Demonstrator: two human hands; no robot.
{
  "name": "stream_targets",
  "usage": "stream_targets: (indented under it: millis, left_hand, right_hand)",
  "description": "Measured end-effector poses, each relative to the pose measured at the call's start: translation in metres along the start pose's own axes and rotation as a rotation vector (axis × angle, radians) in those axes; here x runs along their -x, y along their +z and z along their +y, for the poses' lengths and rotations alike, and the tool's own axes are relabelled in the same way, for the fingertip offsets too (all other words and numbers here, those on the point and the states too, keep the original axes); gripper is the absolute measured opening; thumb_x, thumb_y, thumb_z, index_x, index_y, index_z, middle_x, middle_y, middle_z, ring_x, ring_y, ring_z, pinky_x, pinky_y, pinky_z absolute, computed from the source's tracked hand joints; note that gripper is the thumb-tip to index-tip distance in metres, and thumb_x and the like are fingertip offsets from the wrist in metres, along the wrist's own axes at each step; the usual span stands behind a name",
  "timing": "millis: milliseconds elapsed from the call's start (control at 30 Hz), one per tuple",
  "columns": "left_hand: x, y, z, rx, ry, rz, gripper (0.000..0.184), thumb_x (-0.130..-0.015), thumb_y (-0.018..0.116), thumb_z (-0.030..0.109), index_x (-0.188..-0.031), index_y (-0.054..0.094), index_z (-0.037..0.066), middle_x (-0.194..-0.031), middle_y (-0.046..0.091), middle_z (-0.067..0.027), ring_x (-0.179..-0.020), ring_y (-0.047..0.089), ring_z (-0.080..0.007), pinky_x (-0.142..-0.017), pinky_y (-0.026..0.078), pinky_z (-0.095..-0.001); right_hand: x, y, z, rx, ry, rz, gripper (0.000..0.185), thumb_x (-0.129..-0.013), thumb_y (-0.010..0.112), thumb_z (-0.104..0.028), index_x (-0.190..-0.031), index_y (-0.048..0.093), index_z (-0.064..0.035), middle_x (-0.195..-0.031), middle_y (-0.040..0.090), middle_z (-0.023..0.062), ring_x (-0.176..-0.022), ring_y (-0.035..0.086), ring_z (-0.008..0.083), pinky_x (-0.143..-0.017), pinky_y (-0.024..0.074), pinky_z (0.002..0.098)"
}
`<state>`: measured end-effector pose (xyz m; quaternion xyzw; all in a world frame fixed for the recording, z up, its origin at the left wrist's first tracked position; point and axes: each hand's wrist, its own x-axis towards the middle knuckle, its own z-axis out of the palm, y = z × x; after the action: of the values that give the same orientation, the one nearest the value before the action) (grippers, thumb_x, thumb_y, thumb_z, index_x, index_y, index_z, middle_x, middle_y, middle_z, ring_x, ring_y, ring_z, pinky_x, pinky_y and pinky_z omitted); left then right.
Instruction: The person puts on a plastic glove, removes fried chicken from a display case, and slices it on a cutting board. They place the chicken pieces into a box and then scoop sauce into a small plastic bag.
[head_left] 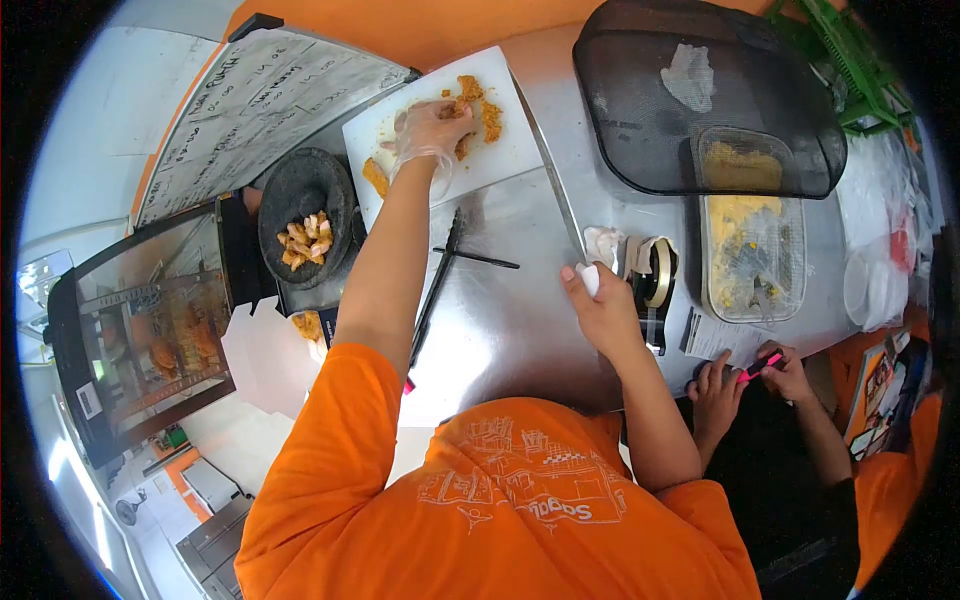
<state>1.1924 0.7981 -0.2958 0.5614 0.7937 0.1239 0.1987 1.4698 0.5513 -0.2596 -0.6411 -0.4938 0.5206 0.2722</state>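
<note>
My left hand (430, 130), in a clear plastic glove, is closed over fried breaded pieces on the white cutting board (390, 105). More breaded pieces (491, 121) lie beside its fingers, and another piece (376, 178) rests near the board's left edge. My right hand (608, 312) is wrapped round the white handle of a long knife (556, 185). The blade slants up along the board's right edge. Left of the board, a dark stone mortar (305, 180) holds several cut pieces of food (306, 241).
Black tongs (440, 275) lie on the steel table (510, 310). A mesh cover (640, 120) partly covers a tray of yellow food (745, 225). At the right, a co-worker's hands (715, 395) hold a pink marker (759, 367) by papers (712, 335). A whiteboard (270, 110) and glass cabinet (160, 330) stand left.
</note>
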Motion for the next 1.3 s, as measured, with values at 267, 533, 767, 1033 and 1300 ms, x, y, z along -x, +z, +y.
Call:
stream_targets:
  millis: [267, 533, 767, 1033, 1300]
  left_hand:
    - [-0.006, -0.023, 0.032, -0.274, 0.171, 0.121, 0.048, -0.07, 0.073, 0.052, -0.105, 0.081, 0.019, -0.139, 0.063, -0.007, -0.146, 0.04, -0.0346, -0.12, 0.018, -0.0705]
    - [-0.086, -0.045, -0.017, -0.233, 0.18, -0.095, 0.057, -0.073, 0.072, 0.058, -0.102, 0.08, 0.009, -0.114, 0.076, -0.0157, -0.11, 0.069, -0.0332, -0.095, 0.053, -0.041]
    - [-0.061, -0.109, -0.103, -0.661, 0.323, -0.187, 0.041, -0.087, 0.066, 0.038, -0.104, 0.076, 0.003, -0.109, 0.074, -0.0221, -0.1, 0.072, -0.0371, -0.087, 0.055, -0.0438]
    - [-0.005, -0.079, -0.121, -0.221, -0.024, -0.124, 0.04, -0.079, 0.074, 0.027, -0.111, 0.075, 0.003, -0.099, 0.077, -0.0187, -0.087, 0.076, -0.0269, -0.078, 0.06, -0.0376]
    - [0.015, -0.063, -0.024, 0.387, -0.015, -0.101, 0.067, -0.071, 0.089, 0.035, -0.125, 0.071, 0.002, -0.11, 0.077, -0.0125, -0.089, 0.075, -0.0216, -0.08, 0.06, -0.0355]
  right_hand:
    - [0.002, 0.003, 0.0, 0.004, -0.018, -0.003, 0.051, -0.098, 0.068, -0.047, -0.092, 0.065, 0.0031, -0.067, 0.065, 0.0161, -0.058, 0.062, 0.0246, -0.059, 0.0496, 0.0378]
    - [0.004, 0.003, 0.003, 0.017, -0.016, 0.014, 0.05, -0.099, 0.068, -0.046, -0.09, 0.064, 0.0028, -0.065, 0.063, 0.0154, -0.056, 0.059, 0.0251, -0.057, 0.0485, 0.0382]
    - [0.004, 0.008, 0.009, -0.037, 0.007, -0.01, 0.053, -0.098, 0.068, -0.05, -0.089, 0.063, 0.0025, -0.067, 0.064, 0.0158, -0.061, 0.062, 0.0264, -0.061, 0.0503, 0.0395]
    - [0.004, 0.008, -0.001, 0.03, -0.021, -0.042, 0.054, -0.099, 0.067, -0.051, -0.088, 0.062, 0.0017, -0.068, 0.063, 0.0161, -0.061, 0.062, 0.0261, -0.061, 0.0498, 0.0391]
    - [0.007, 0.004, -0.009, 0.019, -0.035, -0.017, 0.049, -0.099, 0.068, -0.046, -0.09, 0.064, 0.0021, -0.065, 0.061, 0.0121, -0.06, 0.058, 0.0205, -0.059, 0.0477, 0.0367]
